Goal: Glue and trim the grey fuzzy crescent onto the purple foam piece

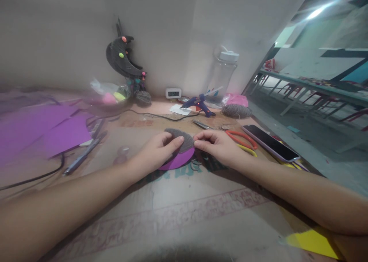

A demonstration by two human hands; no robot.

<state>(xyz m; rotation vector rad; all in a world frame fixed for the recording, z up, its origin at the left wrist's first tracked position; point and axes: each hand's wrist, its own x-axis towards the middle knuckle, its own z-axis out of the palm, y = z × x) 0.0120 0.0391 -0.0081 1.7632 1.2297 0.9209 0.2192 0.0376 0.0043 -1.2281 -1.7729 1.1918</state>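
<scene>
A purple disc (178, 160), partly covered with grey yarn (184, 138), is held above the middle of the table. My left hand (161, 150) grips it from the left, thumb lying on the yarn and the other fingers mostly hidden behind. At the disc's right edge, my right hand (214, 145) pinches thumb and forefinger together on the yarn; the bit between the tips is too small to make out clearly. Just below that hand hangs or lies a loose curl of grey yarn (196, 165); which, I cannot tell.
Purple sheets (67, 133) and a pen (83, 154) lie left. Behind are a blue glue gun (198, 102), a small clock (173, 93), a clear bottle (221, 76) and a grey yarn ball (236, 111). Orange-handled scissors (244, 137) and a phone (270, 143) lie right. A dark crescent ornament (117, 58) stands back left.
</scene>
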